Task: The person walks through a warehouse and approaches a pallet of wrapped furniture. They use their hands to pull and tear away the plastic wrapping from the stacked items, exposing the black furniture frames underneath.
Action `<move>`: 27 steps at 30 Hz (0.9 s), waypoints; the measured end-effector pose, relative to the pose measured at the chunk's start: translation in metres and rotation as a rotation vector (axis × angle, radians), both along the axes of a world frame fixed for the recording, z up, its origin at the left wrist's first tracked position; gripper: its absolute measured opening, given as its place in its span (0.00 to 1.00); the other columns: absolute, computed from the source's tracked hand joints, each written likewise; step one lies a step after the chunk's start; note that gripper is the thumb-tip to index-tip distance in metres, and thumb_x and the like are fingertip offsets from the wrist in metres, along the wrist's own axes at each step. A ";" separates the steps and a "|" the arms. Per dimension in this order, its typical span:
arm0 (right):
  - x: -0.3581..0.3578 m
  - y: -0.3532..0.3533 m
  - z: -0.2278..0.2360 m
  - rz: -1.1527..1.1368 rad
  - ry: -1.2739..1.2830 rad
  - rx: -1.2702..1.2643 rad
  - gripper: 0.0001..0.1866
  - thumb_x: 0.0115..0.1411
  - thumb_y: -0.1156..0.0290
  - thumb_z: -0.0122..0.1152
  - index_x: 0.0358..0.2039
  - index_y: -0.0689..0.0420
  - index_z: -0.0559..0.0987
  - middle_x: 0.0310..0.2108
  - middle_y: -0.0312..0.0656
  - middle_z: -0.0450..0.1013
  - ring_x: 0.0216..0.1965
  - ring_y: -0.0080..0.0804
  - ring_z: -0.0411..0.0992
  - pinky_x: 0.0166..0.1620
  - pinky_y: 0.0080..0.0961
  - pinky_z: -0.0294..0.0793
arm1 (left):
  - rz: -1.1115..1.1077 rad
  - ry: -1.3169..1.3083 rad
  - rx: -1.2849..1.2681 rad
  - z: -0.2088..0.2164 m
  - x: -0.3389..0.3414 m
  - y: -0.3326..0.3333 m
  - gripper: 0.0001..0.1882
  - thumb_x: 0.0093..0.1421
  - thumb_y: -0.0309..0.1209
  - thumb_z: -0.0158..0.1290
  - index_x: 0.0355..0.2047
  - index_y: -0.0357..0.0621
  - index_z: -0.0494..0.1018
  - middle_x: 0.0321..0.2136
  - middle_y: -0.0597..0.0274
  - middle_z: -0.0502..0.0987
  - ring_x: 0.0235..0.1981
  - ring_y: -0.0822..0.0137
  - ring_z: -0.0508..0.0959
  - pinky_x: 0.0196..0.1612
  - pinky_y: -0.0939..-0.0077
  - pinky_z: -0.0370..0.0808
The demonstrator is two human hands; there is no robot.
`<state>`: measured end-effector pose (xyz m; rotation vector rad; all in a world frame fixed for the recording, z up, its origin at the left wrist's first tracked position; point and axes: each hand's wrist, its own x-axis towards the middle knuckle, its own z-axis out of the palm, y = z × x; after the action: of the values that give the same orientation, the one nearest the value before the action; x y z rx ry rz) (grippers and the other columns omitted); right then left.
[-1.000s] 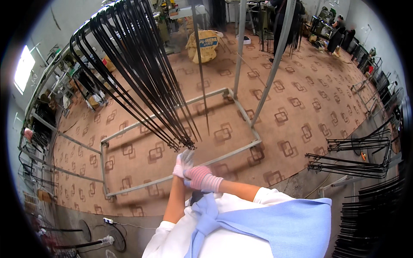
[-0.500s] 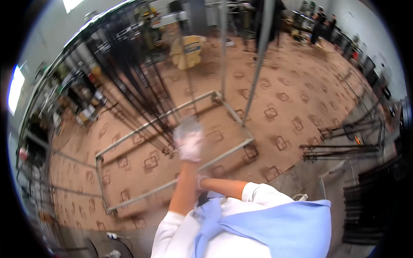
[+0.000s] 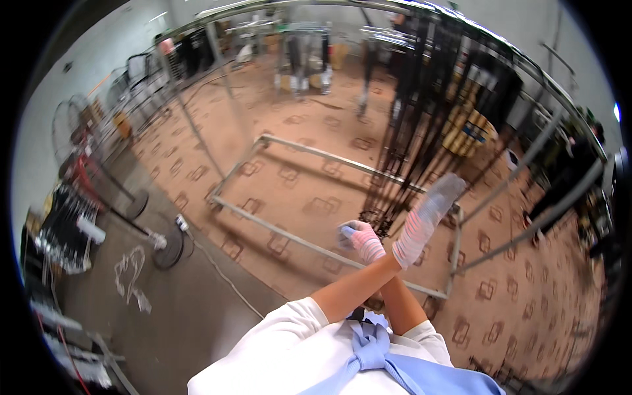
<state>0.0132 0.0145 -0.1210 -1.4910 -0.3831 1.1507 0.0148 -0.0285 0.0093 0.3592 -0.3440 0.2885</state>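
Observation:
My forearms cross in front of me. My left hand (image 3: 428,217), in a striped pink-and-white glove with a grey coating, reaches to the right with its fingers stretched out, beside the lower ends of several thin dark rods (image 3: 401,164). Nothing shows in it. My right hand (image 3: 363,241), gloved alike, lies further left beyond the crossed wrists, near the rods' bottom tips; its fingers are blurred and partly hidden. The rods hang in a bunch from the top rail of a grey metal rack (image 3: 296,242), whose rectangular base surrounds a patch of patterned carpet.
Stands with round black bases (image 3: 168,251) are at the left, near a power strip (image 3: 182,224) and its cord. A loose white cable (image 3: 131,280) lies on the grey floor. Behind the rods is a yellow object (image 3: 469,131). A dark-clothed person (image 3: 566,171) stands at the right.
My view has swung left, so the rack and rods appear further right. My right hand, earlier mostly hidden behind my left forearm, now shows. The left hand's fingers now point up and right.

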 end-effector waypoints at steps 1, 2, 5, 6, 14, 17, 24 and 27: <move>-0.005 0.005 -0.015 0.009 0.019 0.008 0.05 0.55 0.71 0.52 0.32 0.55 0.75 0.24 0.39 0.73 0.21 0.27 0.71 0.23 0.23 0.70 | 0.080 -0.008 0.132 -0.001 -0.008 0.005 0.20 0.56 0.27 0.44 0.50 0.41 0.65 0.50 0.55 0.67 0.53 0.59 0.65 0.58 0.68 0.56; -0.017 0.012 -0.017 0.021 0.036 0.017 0.06 0.55 0.71 0.52 0.32 0.54 0.75 0.24 0.40 0.73 0.22 0.27 0.71 0.24 0.24 0.70 | 0.182 -0.013 0.287 -0.003 -0.023 0.013 0.20 0.56 0.27 0.44 0.50 0.41 0.65 0.50 0.55 0.67 0.53 0.59 0.65 0.58 0.68 0.57; -0.067 0.034 -0.001 0.353 -0.351 -0.226 0.09 0.55 0.66 0.51 0.35 0.54 0.75 0.28 0.39 0.74 0.28 0.28 0.72 0.34 0.27 0.71 | 0.667 -0.074 0.938 0.002 -0.050 0.042 0.20 0.55 0.25 0.43 0.50 0.40 0.65 0.50 0.54 0.67 0.52 0.59 0.65 0.58 0.68 0.57; -0.083 0.039 0.010 0.458 -0.539 -0.328 0.10 0.55 0.65 0.51 0.36 0.54 0.76 0.30 0.40 0.75 0.30 0.28 0.73 0.36 0.27 0.71 | 0.793 -0.095 1.099 0.003 -0.056 0.053 0.20 0.55 0.25 0.43 0.50 0.40 0.65 0.50 0.54 0.67 0.52 0.59 0.65 0.58 0.68 0.57; -0.148 0.055 0.014 0.724 -1.014 -0.194 0.11 0.50 0.68 0.51 0.36 0.52 0.76 0.31 0.44 0.74 0.33 0.42 0.72 0.40 0.34 0.69 | 1.241 0.048 1.046 0.002 -0.093 0.123 0.21 0.53 0.19 0.43 0.49 0.38 0.65 0.46 0.54 0.69 0.51 0.59 0.66 0.56 0.72 0.58; -0.136 0.085 0.028 0.560 -0.997 -0.162 0.10 0.49 0.70 0.53 0.34 0.54 0.75 0.28 0.44 0.74 0.31 0.38 0.73 0.37 0.32 0.70 | 1.343 0.290 1.030 -0.016 -0.105 0.124 0.19 0.56 0.21 0.43 0.50 0.40 0.65 0.47 0.55 0.69 0.49 0.62 0.68 0.52 0.73 0.62; -0.113 0.139 -0.005 0.506 0.027 0.219 0.10 0.53 0.71 0.54 0.35 0.62 0.74 0.24 0.39 0.72 0.24 0.28 0.70 0.27 0.24 0.68 | 1.720 0.499 1.215 -0.060 -0.107 0.123 0.19 0.59 0.25 0.43 0.52 0.46 0.64 0.48 0.61 0.70 0.44 0.70 0.71 0.39 0.78 0.68; -0.151 0.122 0.004 0.754 -0.384 0.157 0.11 0.54 0.67 0.53 0.34 0.61 0.75 0.25 0.39 0.73 0.27 0.29 0.71 0.30 0.28 0.70 | 1.373 0.497 0.696 -0.013 -0.118 0.129 0.20 0.60 0.28 0.43 0.53 0.41 0.63 0.49 0.64 0.69 0.48 0.72 0.68 0.47 0.81 0.63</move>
<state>-0.1382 0.1366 -0.1166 -1.4594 -1.3538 1.3533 -0.1035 0.1002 -0.0041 1.3138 0.3788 1.4034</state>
